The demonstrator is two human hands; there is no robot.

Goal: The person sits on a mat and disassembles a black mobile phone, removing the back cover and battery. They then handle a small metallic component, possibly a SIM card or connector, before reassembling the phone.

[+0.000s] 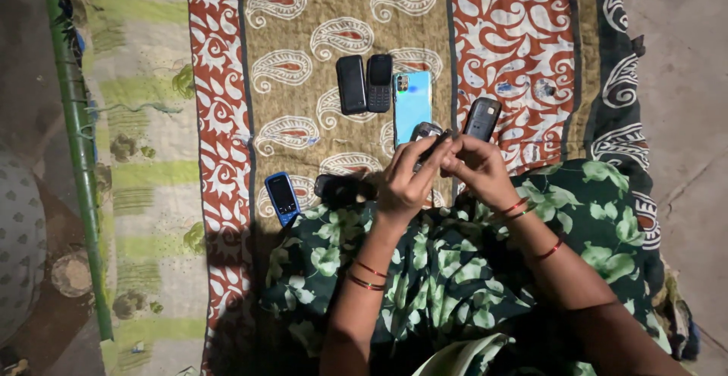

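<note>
Over the paisley cloth (303,12), we pinch a small dark phone (429,139) between both hands, left hand (406,183) at seven o'clock, right hand (478,165) at four, its long axis toward one o'clock.

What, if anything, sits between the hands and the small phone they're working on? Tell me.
Nothing visible does. The left hand and right hand both already touch the small dark phone, held above the patterned cloth. The light-blue smartphone lies just beyond it, not between.
</note>
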